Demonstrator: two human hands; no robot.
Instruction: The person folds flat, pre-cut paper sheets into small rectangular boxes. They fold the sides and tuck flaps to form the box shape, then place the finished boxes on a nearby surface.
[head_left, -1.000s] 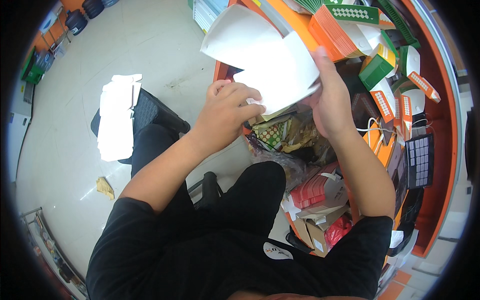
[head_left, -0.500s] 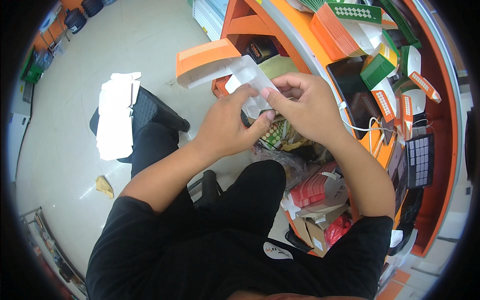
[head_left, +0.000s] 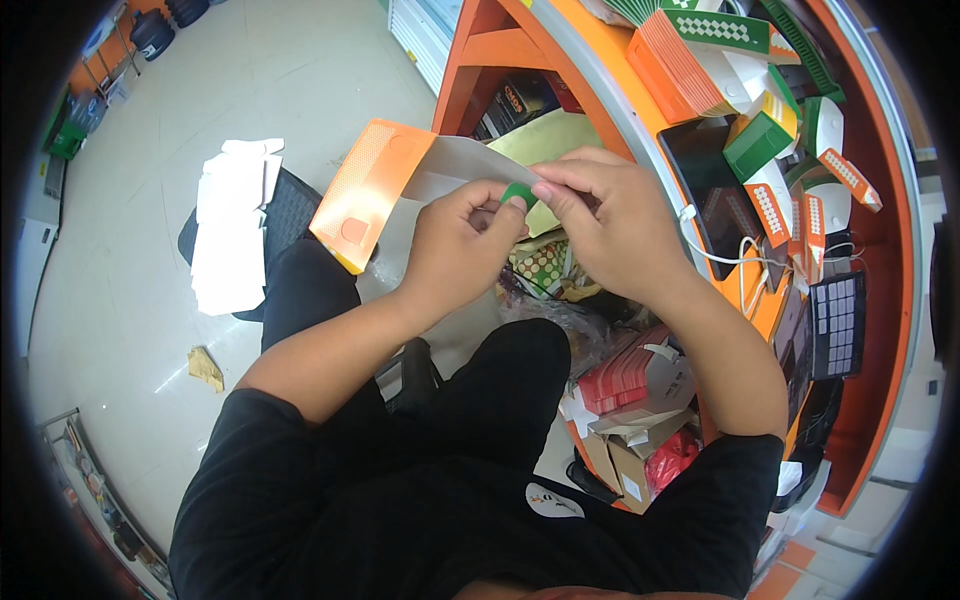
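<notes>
A partly folded cardboard box (head_left: 372, 185), orange outside with a white inside, hangs above my lap between both hands. My left hand (head_left: 465, 240) is closed on its near edge, thumb against the fingers, where a small green flap shows. My right hand (head_left: 615, 210) pinches the same box at its right end, thumb and forefinger close to the green flap. The box's orange panel stands out to the left of my left hand. My fingers hide part of the white inner side.
Flat white cardboard blanks (head_left: 232, 230) lie on a black stool (head_left: 290, 205) at the left. To the right, an orange counter (head_left: 640, 90) carries folded orange and green boxes (head_left: 690, 60), a dark tablet (head_left: 705, 180), cables and a keypad (head_left: 840, 320). Red cartons (head_left: 625, 375) sit beneath.
The box has turned and swung down to the left, so its orange panel now faces up more broadly. My fingers have shifted to its edge, where a green flap has come into sight.
</notes>
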